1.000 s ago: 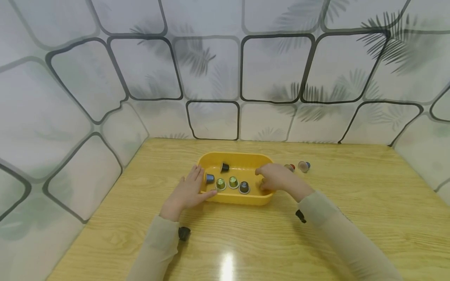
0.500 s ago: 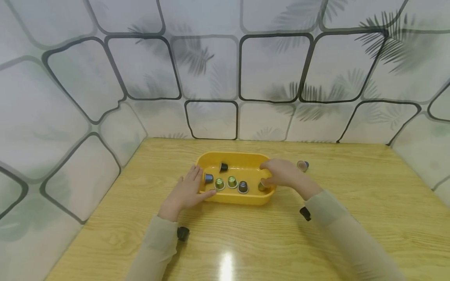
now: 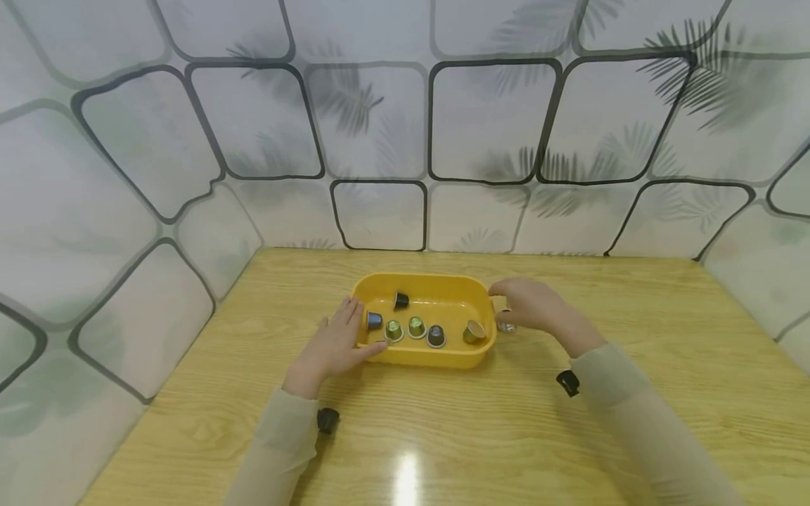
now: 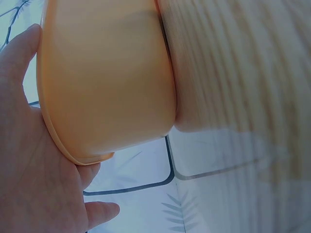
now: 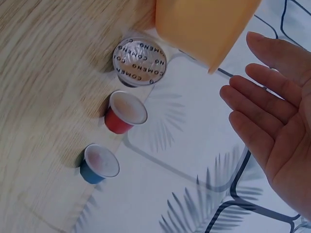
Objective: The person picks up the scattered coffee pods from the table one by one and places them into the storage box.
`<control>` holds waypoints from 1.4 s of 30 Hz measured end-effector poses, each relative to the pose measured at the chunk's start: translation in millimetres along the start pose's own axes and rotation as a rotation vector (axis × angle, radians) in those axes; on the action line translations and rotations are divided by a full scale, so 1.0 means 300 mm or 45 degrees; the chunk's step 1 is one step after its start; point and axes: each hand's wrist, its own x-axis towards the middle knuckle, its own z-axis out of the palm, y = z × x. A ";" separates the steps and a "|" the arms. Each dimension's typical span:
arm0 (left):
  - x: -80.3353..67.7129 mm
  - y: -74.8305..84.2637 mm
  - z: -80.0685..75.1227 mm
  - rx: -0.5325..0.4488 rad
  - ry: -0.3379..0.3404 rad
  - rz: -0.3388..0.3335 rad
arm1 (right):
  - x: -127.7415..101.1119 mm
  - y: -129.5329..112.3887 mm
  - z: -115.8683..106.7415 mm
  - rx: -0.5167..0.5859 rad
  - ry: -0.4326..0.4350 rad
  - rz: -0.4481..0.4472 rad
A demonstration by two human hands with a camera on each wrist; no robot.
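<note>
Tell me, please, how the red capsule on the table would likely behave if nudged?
The red capsule lies on its side, tapered, so it would probably roll in a curve. It looks small and likely light, perhaps bumping the blue capsule nearby.

Sleeves: long, close-fitting, pale beige-green fabric reaching both wrists.
Wrist devices: a small black camera unit at each cuff.
Left hand (image 3: 334,344): bare, no rings.
Right hand (image 3: 534,309): bare, no rings.
</note>
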 end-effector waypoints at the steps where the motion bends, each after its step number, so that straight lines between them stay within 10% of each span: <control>1: 0.000 0.000 0.000 0.000 0.000 0.000 | -0.002 0.006 0.000 0.004 0.006 0.001; 42: -0.008 0.009 -0.013 -0.004 -0.020 0.015 | 0.037 0.098 0.112 -0.112 -0.153 0.146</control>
